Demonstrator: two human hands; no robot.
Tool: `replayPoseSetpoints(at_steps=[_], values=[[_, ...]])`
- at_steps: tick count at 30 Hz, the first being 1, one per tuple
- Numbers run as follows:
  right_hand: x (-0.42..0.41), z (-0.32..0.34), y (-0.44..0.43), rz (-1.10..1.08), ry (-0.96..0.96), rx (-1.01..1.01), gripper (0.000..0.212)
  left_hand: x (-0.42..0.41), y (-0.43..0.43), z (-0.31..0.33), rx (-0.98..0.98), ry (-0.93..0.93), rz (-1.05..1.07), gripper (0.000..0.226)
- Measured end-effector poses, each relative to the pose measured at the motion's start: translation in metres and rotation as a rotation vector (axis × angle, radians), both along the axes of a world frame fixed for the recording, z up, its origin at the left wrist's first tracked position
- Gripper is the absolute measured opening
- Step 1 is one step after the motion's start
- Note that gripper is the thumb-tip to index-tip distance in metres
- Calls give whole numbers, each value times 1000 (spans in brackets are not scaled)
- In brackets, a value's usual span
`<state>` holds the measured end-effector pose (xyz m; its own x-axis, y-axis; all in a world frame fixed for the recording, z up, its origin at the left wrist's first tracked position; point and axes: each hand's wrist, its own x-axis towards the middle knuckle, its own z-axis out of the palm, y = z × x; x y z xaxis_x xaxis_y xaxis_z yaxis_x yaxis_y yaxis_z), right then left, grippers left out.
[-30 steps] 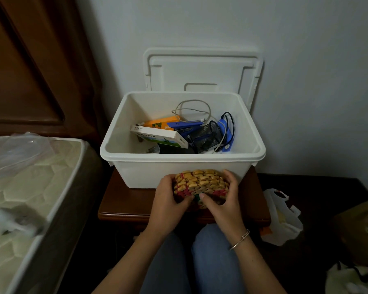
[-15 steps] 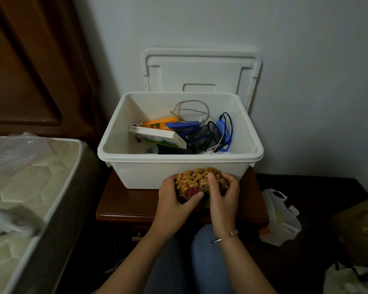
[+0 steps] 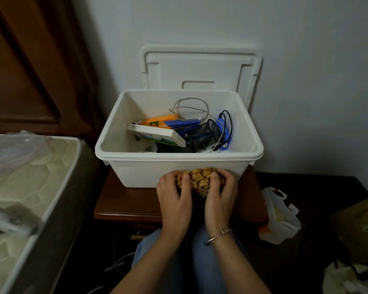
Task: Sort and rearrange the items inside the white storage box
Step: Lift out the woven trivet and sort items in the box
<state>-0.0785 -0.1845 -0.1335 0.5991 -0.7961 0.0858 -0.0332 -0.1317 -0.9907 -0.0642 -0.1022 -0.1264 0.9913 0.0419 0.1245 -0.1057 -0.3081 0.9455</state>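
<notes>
Head view: looks down over two forearms onto a box on a low table.
White storage box [image 3: 136, 172]: stands open on the brown wooden table [image 3: 125, 204], with its front wall just behind the hands.
Lid [image 3: 200, 68]: leans upright against the wall behind the box.
Beaded bundle [image 3: 201, 179]: yellow blocks with red and green ones lower down; sits outside the box, against its front wall just under the rim.
Left hand [image 3: 174, 200]: curls round the bundle's left side, thumb laid over the top.
Right hand [image 3: 220, 198]: curls round the bundle's right side, thumb on top; wears a silver bangle [image 3: 219, 235] at the wrist.
Hands together: clamp the bundle from both sides, thumbs near each other but apart.
White carton [image 3: 157, 135]: lies tilted left of centre inside the box; carries a green picture on its face and dark characters along the long edge, too small to read.
Orange carton [image 3: 157, 120]: lies behind the white one; print unreadable.
Blue clip [image 3: 183, 124]: rests between the orange carton and the mesh cup.
Black mesh cup [image 3: 202, 134]: lies on its side, right of the white carton.
Grey cable [image 3: 189, 107]: loops near the box's back wall.
Blue gadget [image 3: 224, 132]: leans by the right wall under a black cord; no brand legible.
Mattress [image 3: 30, 177]: fills the left edge and bears a blurred white plug [image 3: 2, 221].
Plastic bag [image 3: 278, 215]: sits on the floor, right of the table.
</notes>
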Motion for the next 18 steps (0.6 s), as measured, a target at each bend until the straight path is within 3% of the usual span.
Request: replayPoseSetpoints(at_steps=[8, 13, 18], values=[[2, 1, -3, 36, 40, 23, 23, 0, 13, -5, 127, -132, -217, 37], [1, 1, -6, 94, 57, 23, 21, 13, 33, -18, 245, -152, -367, 75], [0, 1, -7, 120, 79, 55, 27, 24, 37, -24, 256, -94, -417, 71]])
